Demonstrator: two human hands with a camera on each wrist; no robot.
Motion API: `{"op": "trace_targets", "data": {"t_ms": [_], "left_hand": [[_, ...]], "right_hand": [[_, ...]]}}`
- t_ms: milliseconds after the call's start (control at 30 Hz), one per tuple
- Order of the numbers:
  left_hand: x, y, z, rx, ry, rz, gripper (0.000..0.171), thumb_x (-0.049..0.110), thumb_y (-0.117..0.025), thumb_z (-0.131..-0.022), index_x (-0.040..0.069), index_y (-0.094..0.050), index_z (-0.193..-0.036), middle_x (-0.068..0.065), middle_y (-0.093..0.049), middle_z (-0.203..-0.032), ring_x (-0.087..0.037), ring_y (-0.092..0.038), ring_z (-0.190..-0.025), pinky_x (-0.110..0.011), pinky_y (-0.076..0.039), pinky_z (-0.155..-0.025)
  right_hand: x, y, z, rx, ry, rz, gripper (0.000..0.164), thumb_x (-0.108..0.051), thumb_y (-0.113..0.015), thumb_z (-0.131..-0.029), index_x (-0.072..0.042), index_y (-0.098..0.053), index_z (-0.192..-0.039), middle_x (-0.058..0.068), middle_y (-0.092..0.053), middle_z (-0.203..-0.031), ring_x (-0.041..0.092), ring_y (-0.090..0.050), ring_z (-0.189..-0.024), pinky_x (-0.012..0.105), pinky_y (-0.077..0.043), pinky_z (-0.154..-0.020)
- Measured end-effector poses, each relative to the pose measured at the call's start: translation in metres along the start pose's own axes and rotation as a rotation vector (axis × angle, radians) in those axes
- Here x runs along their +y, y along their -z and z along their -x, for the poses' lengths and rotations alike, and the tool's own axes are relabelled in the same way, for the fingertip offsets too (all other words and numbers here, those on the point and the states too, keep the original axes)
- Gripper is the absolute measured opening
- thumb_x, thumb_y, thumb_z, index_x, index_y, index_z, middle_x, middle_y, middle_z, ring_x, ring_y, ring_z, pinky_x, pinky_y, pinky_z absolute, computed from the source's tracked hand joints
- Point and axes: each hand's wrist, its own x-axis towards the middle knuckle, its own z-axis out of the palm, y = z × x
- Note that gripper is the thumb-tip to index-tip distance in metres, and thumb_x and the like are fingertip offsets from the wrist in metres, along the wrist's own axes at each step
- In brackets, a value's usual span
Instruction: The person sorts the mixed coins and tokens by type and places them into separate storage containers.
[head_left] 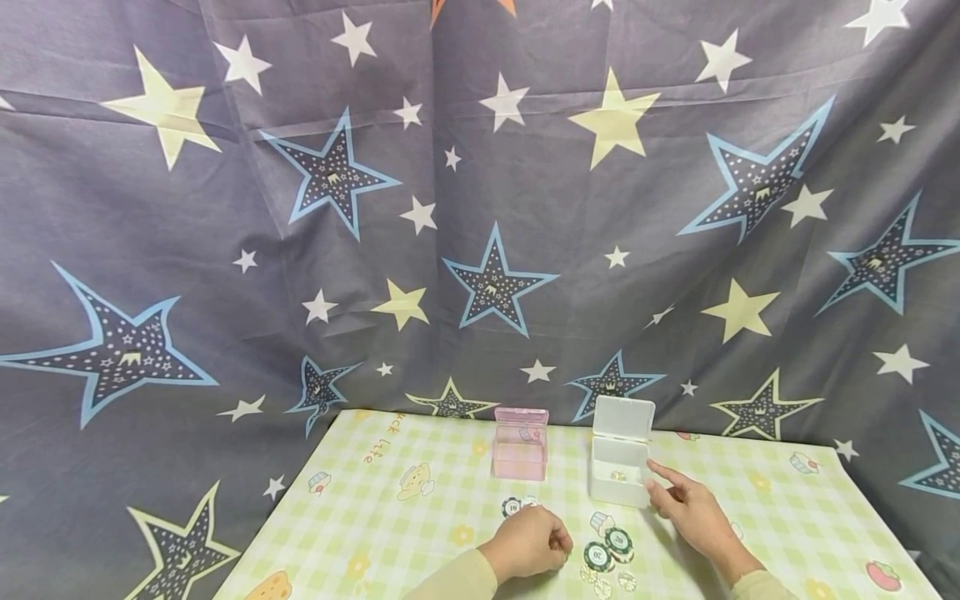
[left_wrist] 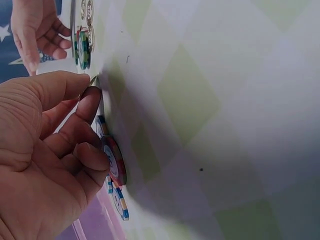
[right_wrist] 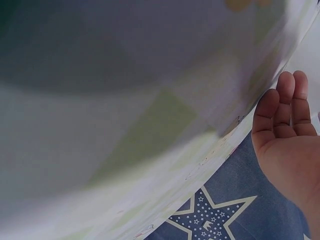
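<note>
My left hand point(head_left: 528, 542) is low over the tablecloth, its thumb and index finger pinching a thin coin point(left_wrist: 93, 81) seen edge-on. Just behind that hand lie poker chips, among them a red one point(left_wrist: 115, 161) and a black-and-white one point(head_left: 512, 507), partly hidden by it. My right hand point(head_left: 692, 510) rests its fingers against the right side of a white box point(head_left: 619, 492), whose lid stands up. Inside the box lies a gold coin point(head_left: 618, 476). Between the hands are green poker chips point(head_left: 597, 557) with several gold coins point(head_left: 627, 581) in front of them.
A pink see-through box point(head_left: 519, 462) with a raised lid stands left of the white one. Both are near the back edge of the table, which has a green checked cloth point(head_left: 360, 517). A dark star-patterned curtain point(head_left: 465, 183) hangs behind.
</note>
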Motion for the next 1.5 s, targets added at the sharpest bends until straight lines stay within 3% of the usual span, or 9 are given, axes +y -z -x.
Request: {"op": "trace_targets", "data": {"t_ms": [200, 467, 800, 1133, 1500], "left_hand": [[0.000, 0.001, 0.000, -0.004, 0.007, 0.020, 0.014, 0.007, -0.082, -0.083, 0.021, -0.080, -0.083, 0.017, -0.058, -0.064, 0.003, -0.048, -0.067, -0.019, -0.044, -0.077], [0.001, 0.003, 0.000, -0.014, 0.007, 0.067, 0.014, 0.005, -0.081, -0.084, 0.019, -0.081, -0.084, 0.016, -0.060, -0.066, 0.003, -0.049, -0.067, -0.017, -0.044, -0.071], [0.003, 0.004, -0.007, -0.020, 0.004, 0.251, 0.012, 0.001, -0.079, -0.086, 0.013, -0.080, -0.090, 0.012, -0.066, -0.071, 0.002, -0.054, -0.065, -0.016, -0.048, -0.067], [0.014, 0.005, -0.027, 0.093, -0.024, 0.345, 0.011, 0.003, -0.081, -0.086, 0.013, -0.081, -0.091, 0.011, -0.070, -0.077, 0.005, -0.055, -0.071, -0.017, -0.049, -0.075], [0.032, 0.011, -0.051, 0.223, 0.071, 0.526, 0.006, 0.009, -0.080, -0.092, 0.012, -0.079, -0.097, 0.007, -0.071, -0.084, -0.002, -0.057, -0.079, -0.023, -0.049, -0.072]], "right_hand": [[0.001, 0.001, 0.001, 0.000, 0.000, -0.001, 0.057, -0.037, -0.063, -0.108, -0.010, -0.053, -0.158, 0.003, -0.081, -0.093, 0.016, -0.073, -0.084, 0.027, -0.055, -0.074], [0.000, 0.002, 0.001, 0.003, 0.002, -0.002, 0.058, -0.038, -0.064, -0.108, -0.009, -0.053, -0.157, 0.003, -0.081, -0.092, 0.015, -0.072, -0.084, 0.027, -0.053, -0.072], [0.001, 0.002, 0.000, 0.002, -0.002, -0.008, 0.057, -0.037, -0.064, -0.108, -0.010, -0.054, -0.157, 0.003, -0.081, -0.093, 0.014, -0.071, -0.083, 0.027, -0.053, -0.073], [0.002, 0.002, 0.000, 0.004, -0.001, -0.012, 0.057, -0.040, -0.064, -0.108, -0.012, -0.055, -0.157, 0.003, -0.081, -0.093, 0.014, -0.071, -0.082, 0.027, -0.054, -0.074], [0.002, 0.000, 0.000, 0.008, -0.001, -0.015, 0.057, -0.038, -0.064, -0.108, -0.011, -0.054, -0.157, 0.003, -0.081, -0.092, 0.014, -0.072, -0.083, 0.027, -0.054, -0.075]]}}
